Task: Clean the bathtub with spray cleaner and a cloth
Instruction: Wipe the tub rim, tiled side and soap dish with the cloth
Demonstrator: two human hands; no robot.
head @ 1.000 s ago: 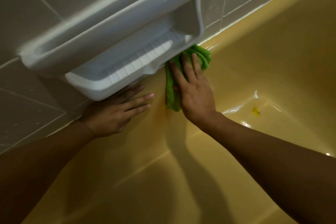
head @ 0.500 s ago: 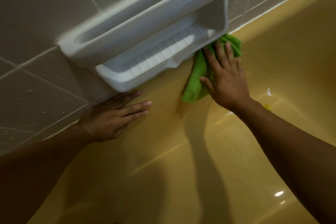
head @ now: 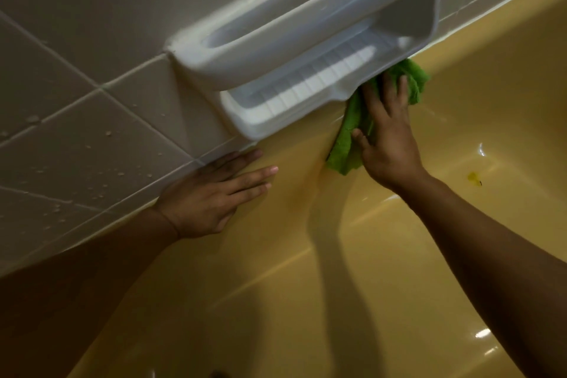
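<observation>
Right hand [head: 388, 144] flat on green cloth [head: 346, 144], fingers straight, pressing against yellow bathtub [head: 306, 301] wall beneath white soap dish [head: 306, 49], left hand [head: 211, 193] open-palmed on tub rim, holding nothing

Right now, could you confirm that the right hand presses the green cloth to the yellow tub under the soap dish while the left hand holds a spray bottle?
Not quite: in the head view the left hand holds nothing; it lies flat, fingers straight, on the tub rim beside the tiles. The right hand does press the green cloth under the soap dish.
</observation>
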